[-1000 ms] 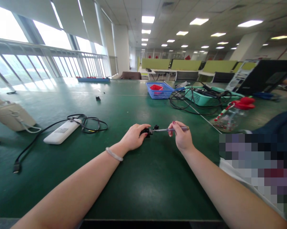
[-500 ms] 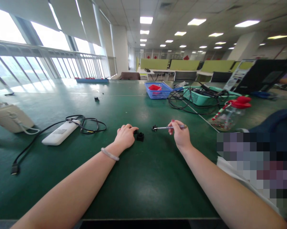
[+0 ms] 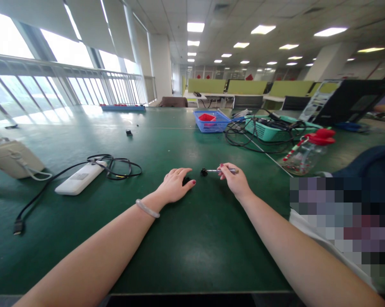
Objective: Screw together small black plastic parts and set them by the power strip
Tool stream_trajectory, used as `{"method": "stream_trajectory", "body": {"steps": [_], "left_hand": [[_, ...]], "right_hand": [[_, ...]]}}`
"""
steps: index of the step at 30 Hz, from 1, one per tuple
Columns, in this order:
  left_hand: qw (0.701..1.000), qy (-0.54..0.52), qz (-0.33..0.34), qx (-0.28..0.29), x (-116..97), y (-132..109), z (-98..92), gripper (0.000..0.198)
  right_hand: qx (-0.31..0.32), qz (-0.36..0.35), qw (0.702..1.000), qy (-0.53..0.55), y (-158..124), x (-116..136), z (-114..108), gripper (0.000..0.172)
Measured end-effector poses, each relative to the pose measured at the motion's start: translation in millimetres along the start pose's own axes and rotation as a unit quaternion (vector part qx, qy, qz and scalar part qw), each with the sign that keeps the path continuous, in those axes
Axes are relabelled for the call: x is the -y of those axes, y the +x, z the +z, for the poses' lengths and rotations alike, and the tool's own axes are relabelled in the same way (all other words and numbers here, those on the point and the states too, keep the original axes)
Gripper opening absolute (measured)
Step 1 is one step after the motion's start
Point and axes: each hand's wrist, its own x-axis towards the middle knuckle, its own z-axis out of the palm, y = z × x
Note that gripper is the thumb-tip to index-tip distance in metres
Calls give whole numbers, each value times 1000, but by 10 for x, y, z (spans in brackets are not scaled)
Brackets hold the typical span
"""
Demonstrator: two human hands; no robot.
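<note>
My left hand (image 3: 176, 186) rests on the green table (image 3: 186, 238) with its fingers curled over a small black part (image 3: 186, 180), which is mostly hidden under the fingers. My right hand (image 3: 233, 181) pinches a thin metal screwdriver (image 3: 218, 171) that points left. A small black piece (image 3: 204, 172) sits at the tool's tip, a little to the right of my left hand. A pale bracelet (image 3: 147, 208) circles my left wrist.
A white power strip (image 3: 79, 178) with a coiled black cable (image 3: 115, 165) lies at the left. A blue basket (image 3: 213, 120) and a teal basket (image 3: 269, 129) with cables stand further back. A clear bottle with a red lid (image 3: 306, 154) lies at the right. A beige device (image 3: 13, 158) is at far left.
The tool came away from the black part, which lay free for a moment. My left hand has now closed over it again, and my right hand with the tool has shifted left toward it.
</note>
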Motion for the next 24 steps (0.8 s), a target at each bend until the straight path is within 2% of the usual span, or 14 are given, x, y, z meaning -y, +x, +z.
{"method": "stream_trajectory", "body": {"steps": [2,4,8,13,19,24], "left_hand": [[1000,6,14,18,-13,-20,27,69],[1000,11,19,22,-34,-31,35,75],[999,11,25,18,-97,-32,22,73],[998,8,57,25,-221,-50,53,57],[998,25,45,27,-418,-141,115,28],[996,53,51,48,-419,-386,0,23]], "right_hand": [[37,-7,998,56,-6,3,9,30],[44,-14,992,115,-9,11,16,30],[-32,-19,979,200,9,27,5,28],[-83,-4,968,238,48,-3,-13,27],[-65,-13,973,221,41,-41,-9,29],[-56,-13,977,208,22,-35,-28,29]]}}
